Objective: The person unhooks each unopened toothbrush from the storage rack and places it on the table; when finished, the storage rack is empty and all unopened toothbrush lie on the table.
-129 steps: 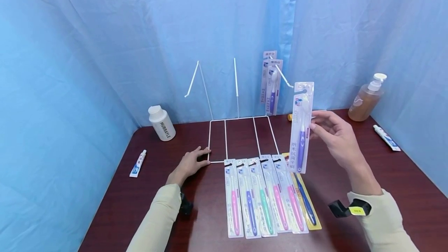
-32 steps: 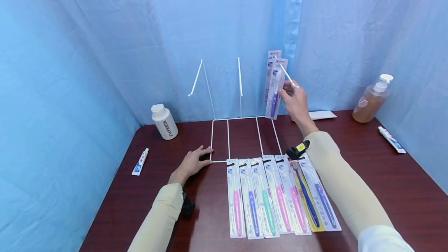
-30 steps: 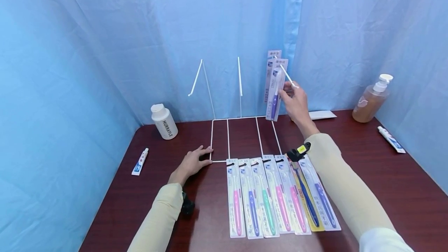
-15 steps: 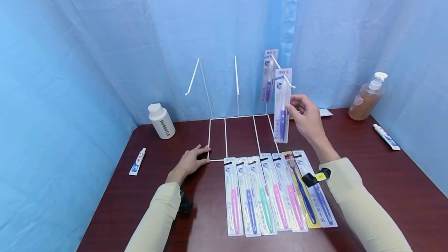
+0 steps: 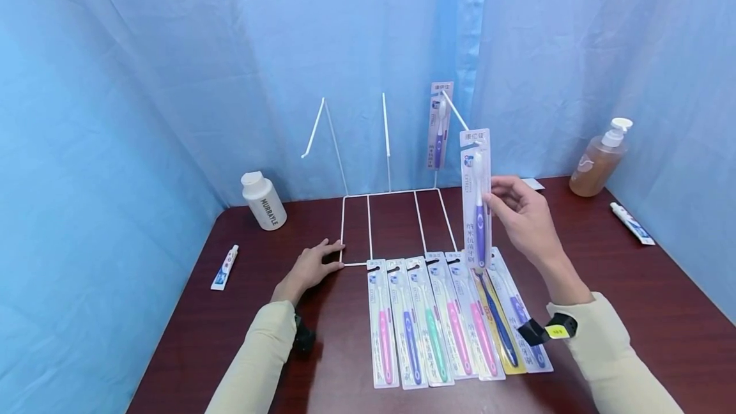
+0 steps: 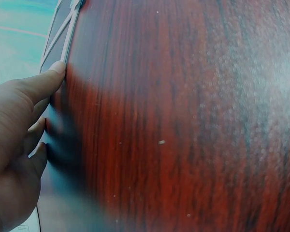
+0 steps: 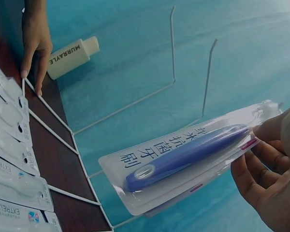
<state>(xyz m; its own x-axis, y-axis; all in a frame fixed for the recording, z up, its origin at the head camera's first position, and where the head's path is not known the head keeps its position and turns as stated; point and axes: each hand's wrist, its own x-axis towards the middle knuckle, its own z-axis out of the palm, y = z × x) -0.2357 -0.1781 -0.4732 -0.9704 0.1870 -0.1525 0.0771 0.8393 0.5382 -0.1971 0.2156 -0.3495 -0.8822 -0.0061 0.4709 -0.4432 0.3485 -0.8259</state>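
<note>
The right hand (image 5: pixel 526 219) pinches a purple toothbrush pack (image 5: pixel 476 200) upright in the air above the row of packs (image 5: pixel 437 318) on the surface (image 5: pixel 621 286); its grip should stay on the edge to keep the pack straight. The left hand (image 5: pixel 310 267) lies flat, fingers straight, touching the wire rack (image 5: pixel 356 229), where one pack (image 5: pixel 438 123) hangs. The pump bottle (image 5: pixel 598 161) holds amber liquid.

packs (image 5: pixel 443 318) lie in a row before the wire rack (image 5: pixel 391 209); bottle (image 5: pixel 261 200) left, pump bottle (image 5: pixel 598 158) right.
</note>
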